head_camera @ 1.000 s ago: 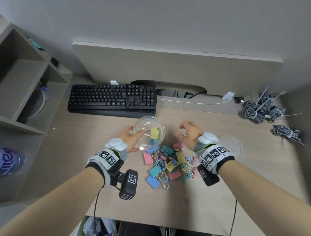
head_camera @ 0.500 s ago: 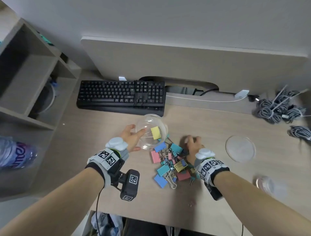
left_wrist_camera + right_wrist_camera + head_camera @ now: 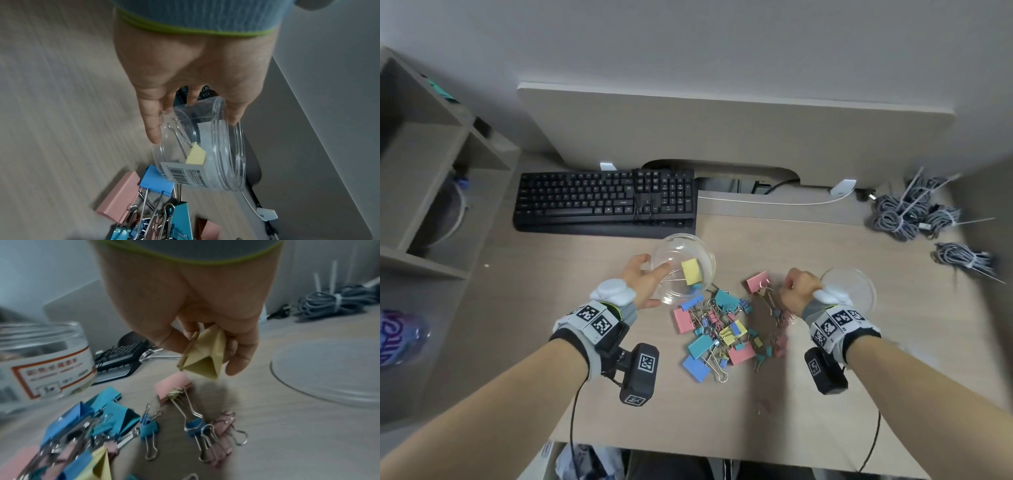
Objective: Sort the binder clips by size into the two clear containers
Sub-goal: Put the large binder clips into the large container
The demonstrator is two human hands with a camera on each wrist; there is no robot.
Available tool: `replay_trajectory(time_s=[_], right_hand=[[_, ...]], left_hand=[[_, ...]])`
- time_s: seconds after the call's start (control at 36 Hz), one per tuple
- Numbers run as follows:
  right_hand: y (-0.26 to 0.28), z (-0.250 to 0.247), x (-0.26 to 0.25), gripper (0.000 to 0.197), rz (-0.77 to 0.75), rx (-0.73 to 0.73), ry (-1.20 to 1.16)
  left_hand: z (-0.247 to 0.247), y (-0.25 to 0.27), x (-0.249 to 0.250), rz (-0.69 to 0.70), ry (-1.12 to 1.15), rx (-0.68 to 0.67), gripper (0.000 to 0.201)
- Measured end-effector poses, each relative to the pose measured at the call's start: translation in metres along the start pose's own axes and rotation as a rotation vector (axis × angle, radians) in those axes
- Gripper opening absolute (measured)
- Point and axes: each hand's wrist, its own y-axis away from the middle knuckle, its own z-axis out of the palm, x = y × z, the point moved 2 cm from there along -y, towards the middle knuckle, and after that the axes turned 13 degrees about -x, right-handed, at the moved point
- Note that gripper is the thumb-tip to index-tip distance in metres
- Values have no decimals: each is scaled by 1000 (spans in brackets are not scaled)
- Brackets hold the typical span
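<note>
The left hand (image 3: pixel 642 281) wraps its fingers around a clear container (image 3: pixel 683 267), tilted at the centre of the head view, with one large yellow clip (image 3: pixel 691 271) lying inside it. The right hand (image 3: pixel 799 289), right of centre, pinches another yellow binder clip (image 3: pixel 205 360) in curled fingers above the table (image 3: pixel 551 308). Between the hands, lower centre, lies the loose pile of binder clips (image 3: pixel 719 329), pink, blue, teal and yellow, large and small mixed. A second clear container (image 3: pixel 859 287) stands just beside the right wrist. A black keyboard (image 3: pixel 604 202) sits above the pile, and grey cable bundles (image 3: pixel 914 216) lie at the upper right.
</note>
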Motion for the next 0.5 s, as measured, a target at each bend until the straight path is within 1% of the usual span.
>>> replay_trajectory(time_s=[0.11,0.17,0.25,0.36,0.44,0.5], right_hand=[[-7,-3,-13,23,87,-42,-58],[-9,1,-21,24,53,-65,-21],[-12,3,-30,28,6,-27,-58],[-21,5,-40,32,-31,-112,-145],[-26,5,-42,33,-45,-115,-193],[-29,5,-39,35,-57,-130,-182]], left_hand=[[-3,3,-1,1,-7,3,66],[-5,3,-2,-2,-11,5,67],[-8,4,-4,-1,-9,18,67],[-12,6,-5,-4,-4,38,65],[-15,6,-5,-3,-7,45,66],[-15,5,-6,-5,3,47,65]])
